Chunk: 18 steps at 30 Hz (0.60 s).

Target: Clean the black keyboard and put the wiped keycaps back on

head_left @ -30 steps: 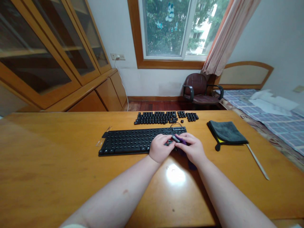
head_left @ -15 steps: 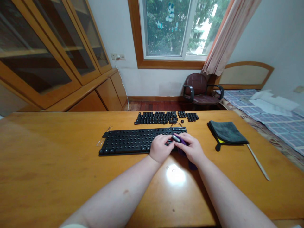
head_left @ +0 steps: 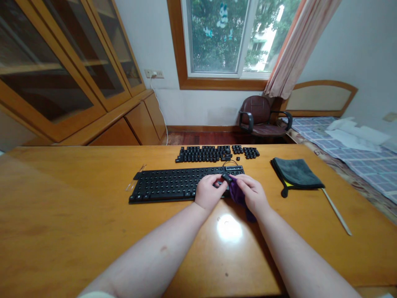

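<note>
My left hand [head_left: 210, 191] is closed, pinching a black keycap [head_left: 226, 178] above the right part of a keyboard. The black keyboard [head_left: 167, 184] lies on the table with most of its keycaps off; a few caps remain along its front row. A purple cloth [head_left: 237, 194] hangs from the closed fingers of my right hand [head_left: 252, 192], right beside the keycap. Both hands hide the keyboard's right end in part.
Loose black keycaps [head_left: 201, 154] stand in rows behind the keyboard. Thin wire tools [head_left: 132, 180] lie by its left end. On the right, a folded dark grey cloth [head_left: 297, 173] lies by a thin pale strip [head_left: 338, 213]. A chair [head_left: 260, 116] is beyond the wooden table [head_left: 77, 223].
The keycap in my left hand has turned, from a light shiny side to its dark side. My right fingers and the purple cloth have shifted slightly, showing more cloth below the keycap.
</note>
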{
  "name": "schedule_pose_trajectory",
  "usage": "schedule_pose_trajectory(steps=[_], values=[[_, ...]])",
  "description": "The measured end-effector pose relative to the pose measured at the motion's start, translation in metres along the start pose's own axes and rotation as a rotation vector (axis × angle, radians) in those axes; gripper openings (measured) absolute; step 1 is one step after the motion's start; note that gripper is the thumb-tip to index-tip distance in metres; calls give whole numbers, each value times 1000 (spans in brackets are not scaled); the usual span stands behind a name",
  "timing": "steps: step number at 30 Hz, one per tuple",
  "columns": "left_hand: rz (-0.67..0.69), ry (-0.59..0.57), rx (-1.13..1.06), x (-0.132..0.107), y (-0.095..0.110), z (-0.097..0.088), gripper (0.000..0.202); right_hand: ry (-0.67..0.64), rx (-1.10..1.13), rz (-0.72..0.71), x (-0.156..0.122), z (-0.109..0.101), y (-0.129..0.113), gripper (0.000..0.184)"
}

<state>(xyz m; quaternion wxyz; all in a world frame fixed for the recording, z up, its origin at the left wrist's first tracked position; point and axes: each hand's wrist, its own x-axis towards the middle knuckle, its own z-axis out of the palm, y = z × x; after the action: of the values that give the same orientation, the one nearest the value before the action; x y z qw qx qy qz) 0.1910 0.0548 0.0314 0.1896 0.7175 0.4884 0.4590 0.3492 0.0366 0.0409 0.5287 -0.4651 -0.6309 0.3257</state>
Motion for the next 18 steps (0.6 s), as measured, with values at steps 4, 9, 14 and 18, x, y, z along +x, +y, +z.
schedule_pose_trajectory(steps=[4, 9, 14, 18], values=[[-17, 7, -35, 1, 0, -1, 9, -47, 126, 104, 1, -2, 3, 27], [-35, -4, -37, 1, 0, -1, 11, -54, 317, 261, 2, -3, 5, 28], [-17, -19, -30, 0, 0, -1, 10, -37, 309, 351, 2, 1, 2, 34], [18, -40, 11, 0, -1, -1, 11, 0, 270, 376, 1, 4, 1, 37]])
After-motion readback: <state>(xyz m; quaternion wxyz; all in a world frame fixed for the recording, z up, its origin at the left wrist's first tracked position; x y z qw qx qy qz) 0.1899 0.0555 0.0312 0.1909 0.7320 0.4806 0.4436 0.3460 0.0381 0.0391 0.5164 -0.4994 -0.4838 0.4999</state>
